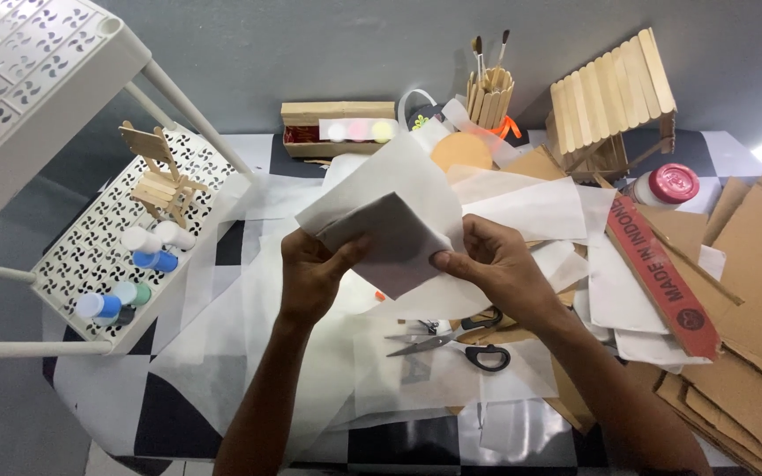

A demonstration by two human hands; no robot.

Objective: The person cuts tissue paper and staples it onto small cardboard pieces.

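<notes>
Both my hands hold a folded sheet of white translucent paper (394,216) up over the work surface. My left hand (310,273) pinches its left lower edge, thumb on top. On the right lower edge, my right hand (491,264) grips the sheet with thumb and fingers. The sheet is creased, with a greyer folded flap facing me. Black-handled scissors (460,344) lie partly open just below my right hand, on more loose white paper sheets (416,379).
A white perforated rack (90,247) on the left carries small paint bottles (152,251) and a stick-built chair (162,181). At the back stand a wooden box (337,128), a brush holder (489,92) and a stick-built house (615,97). Cardboard pieces (743,291) and a red-lidded jar (668,185) lie right.
</notes>
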